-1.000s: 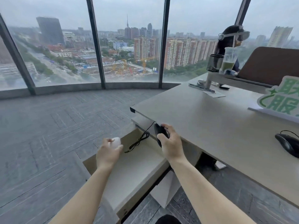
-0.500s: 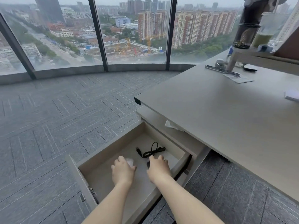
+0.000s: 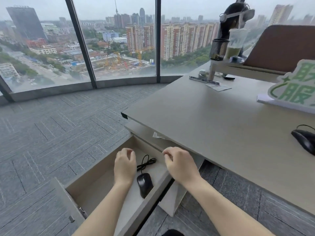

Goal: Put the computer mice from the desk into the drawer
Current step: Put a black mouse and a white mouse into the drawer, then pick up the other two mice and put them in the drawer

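Mouse sat in the drawer; our left hand and right hand hovered empty, fingers loosely curled. Another mouse at 3 o'clock on the desk.

Both hands empty above the open drawer — black mouse inside, another mouse on the desk.

Head view, steeply down, probably close.

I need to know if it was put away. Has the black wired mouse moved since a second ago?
Yes. The black wired mouse went from the right hand at the desk edge down into the open drawer, now released.
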The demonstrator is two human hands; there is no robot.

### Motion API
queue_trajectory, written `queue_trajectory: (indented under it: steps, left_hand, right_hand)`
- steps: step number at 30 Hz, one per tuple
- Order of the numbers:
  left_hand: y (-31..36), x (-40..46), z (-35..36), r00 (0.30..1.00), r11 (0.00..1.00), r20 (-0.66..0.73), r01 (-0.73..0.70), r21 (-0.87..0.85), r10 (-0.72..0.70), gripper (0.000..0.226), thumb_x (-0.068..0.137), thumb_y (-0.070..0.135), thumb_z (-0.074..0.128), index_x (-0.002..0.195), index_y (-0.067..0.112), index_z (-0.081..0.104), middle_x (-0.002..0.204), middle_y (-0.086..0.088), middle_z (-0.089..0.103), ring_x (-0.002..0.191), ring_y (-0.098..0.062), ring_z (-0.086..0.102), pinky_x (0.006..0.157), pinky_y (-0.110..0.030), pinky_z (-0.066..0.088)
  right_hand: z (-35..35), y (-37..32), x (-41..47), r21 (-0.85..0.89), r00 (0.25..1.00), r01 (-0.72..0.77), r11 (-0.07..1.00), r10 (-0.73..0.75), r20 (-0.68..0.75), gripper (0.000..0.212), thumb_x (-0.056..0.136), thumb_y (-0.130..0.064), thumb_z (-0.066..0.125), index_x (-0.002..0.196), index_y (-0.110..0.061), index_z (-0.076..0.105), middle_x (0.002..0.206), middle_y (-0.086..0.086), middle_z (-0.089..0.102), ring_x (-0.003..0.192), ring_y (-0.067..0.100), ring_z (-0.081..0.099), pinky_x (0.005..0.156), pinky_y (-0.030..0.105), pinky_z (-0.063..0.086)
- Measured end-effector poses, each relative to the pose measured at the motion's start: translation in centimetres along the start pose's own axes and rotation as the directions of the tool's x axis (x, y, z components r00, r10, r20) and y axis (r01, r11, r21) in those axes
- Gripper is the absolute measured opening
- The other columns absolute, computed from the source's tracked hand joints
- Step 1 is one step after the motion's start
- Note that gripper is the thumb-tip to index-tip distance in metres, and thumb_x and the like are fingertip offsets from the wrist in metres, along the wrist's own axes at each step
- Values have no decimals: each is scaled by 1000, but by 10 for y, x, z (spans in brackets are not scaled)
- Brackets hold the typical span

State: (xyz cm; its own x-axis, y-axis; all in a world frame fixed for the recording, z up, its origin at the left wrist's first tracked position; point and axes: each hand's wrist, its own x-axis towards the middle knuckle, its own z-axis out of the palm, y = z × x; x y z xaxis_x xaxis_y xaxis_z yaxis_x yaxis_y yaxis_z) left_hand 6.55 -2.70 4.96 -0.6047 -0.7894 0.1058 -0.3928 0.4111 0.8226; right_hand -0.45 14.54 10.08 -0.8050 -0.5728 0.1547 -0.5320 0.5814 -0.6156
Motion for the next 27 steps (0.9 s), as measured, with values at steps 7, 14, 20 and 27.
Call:
queue_trajectory:
  steps: [7, 14, 20, 27]
  left_hand:
    - [154, -72, 69, 932, 935, 186, -263, -239, 310, 19, 93, 20, 52, 104, 12, 65, 95, 0, 65, 88, -14, 61, 71, -19, 42]
    - [252, -166, 175, 686, 897, 579, -364, -250, 440, 31, 92, 30, 51, 119, 18, 59, 123, -4, 60, 101, -19, 62, 87, -30, 47]
    - [307, -194, 248, 622, 896, 661, -401, -192, 420, 48, 91, 29, 50, 138, 24, 45, 137, -9, 48, 113, -26, 56, 94, -35, 46]
    - [351, -187, 315, 558, 842, 725, -537, -57, 404, 59, 90, 39, 50, 146, 37, 34, 157, -7, 21, 136, -40, 26, 107, -41, 31]
  right_hand:
    - [-160, 84, -73, -43, 848, -117, 992, 78, -525, 16, 91, -17, 60, 96, -21, 75, 94, -4, 76, 83, 17, 68, 71, 32, 55]
    - [-244, 195, -148, -152, 719, -559, 815, 385, -579, 44, 85, -30, 67, 127, -21, 59, 130, 7, 57, 116, 35, 47, 94, 41, 44]
    - [-258, 232, -158, -131, 709, -645, 753, 526, -470, 65, 84, -44, 63, 143, -29, 39, 135, 8, 54, 118, 36, 47, 96, 41, 42]
    - [-273, 266, -154, -204, 731, -630, 749, 485, -480, 55, 84, -26, 52, 138, -29, 48, 123, 11, 62, 106, 35, 48, 93, 36, 38]
